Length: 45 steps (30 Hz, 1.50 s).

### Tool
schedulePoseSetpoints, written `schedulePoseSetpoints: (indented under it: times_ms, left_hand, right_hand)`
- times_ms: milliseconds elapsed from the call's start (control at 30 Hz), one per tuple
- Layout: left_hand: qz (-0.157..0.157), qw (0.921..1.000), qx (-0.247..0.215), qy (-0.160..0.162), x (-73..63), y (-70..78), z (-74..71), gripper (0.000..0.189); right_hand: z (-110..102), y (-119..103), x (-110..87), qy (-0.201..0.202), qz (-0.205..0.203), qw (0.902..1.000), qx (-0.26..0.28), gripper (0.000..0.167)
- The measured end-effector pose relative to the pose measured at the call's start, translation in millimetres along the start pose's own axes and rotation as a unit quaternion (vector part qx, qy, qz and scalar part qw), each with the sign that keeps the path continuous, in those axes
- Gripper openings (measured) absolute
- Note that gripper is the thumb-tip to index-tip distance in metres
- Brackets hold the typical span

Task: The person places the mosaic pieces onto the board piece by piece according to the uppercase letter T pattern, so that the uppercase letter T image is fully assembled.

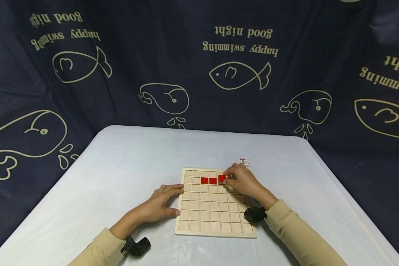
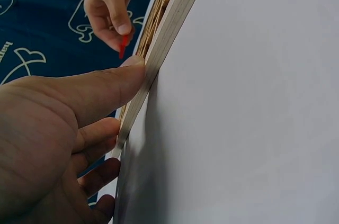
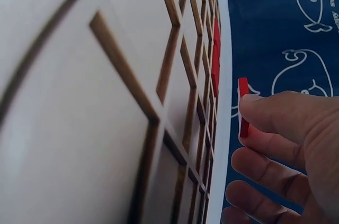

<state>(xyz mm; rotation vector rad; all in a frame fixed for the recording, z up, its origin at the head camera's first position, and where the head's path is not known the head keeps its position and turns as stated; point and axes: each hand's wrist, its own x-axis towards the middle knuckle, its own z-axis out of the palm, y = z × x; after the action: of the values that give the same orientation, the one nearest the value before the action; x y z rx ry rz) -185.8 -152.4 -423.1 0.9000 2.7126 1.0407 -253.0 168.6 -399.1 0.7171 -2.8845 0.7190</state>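
Observation:
A pale wooden grid board [image 1: 204,216] lies on the table. Two red square tiles [image 1: 208,181] sit side by side in its second row from the far edge. Just right of that pair, my right hand [image 1: 244,179] pinches another red tile [image 1: 222,178] between thumb and fingertips. In the right wrist view this tile [image 3: 243,108] is held on edge, raised off the grid. My left hand [image 1: 159,207] rests at the board's left side, thumb and extended fingers against the rim [image 2: 153,49]. The left palm and spread fingers show in the left wrist view.
A small card [image 1: 244,161] printed with a coloured grid lies behind the board, beyond my right hand. White cloth covers the table [image 1: 146,155]. A dark blue curtain [image 1: 199,107] with fish and whale drawings hangs at the back and sides.

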Motion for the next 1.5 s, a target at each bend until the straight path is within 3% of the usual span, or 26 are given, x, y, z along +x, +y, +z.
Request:
schedulePoseSetpoints:
  times_ms: [1500]
  left_hand:
    - [0.004,1.0000,0.000,0.004,0.0,-1.9,0.7,0.061]
  right_hand:
    - [7.9,1.1,5.4,-0.020,0.003,0.9988,-0.045,0.020]
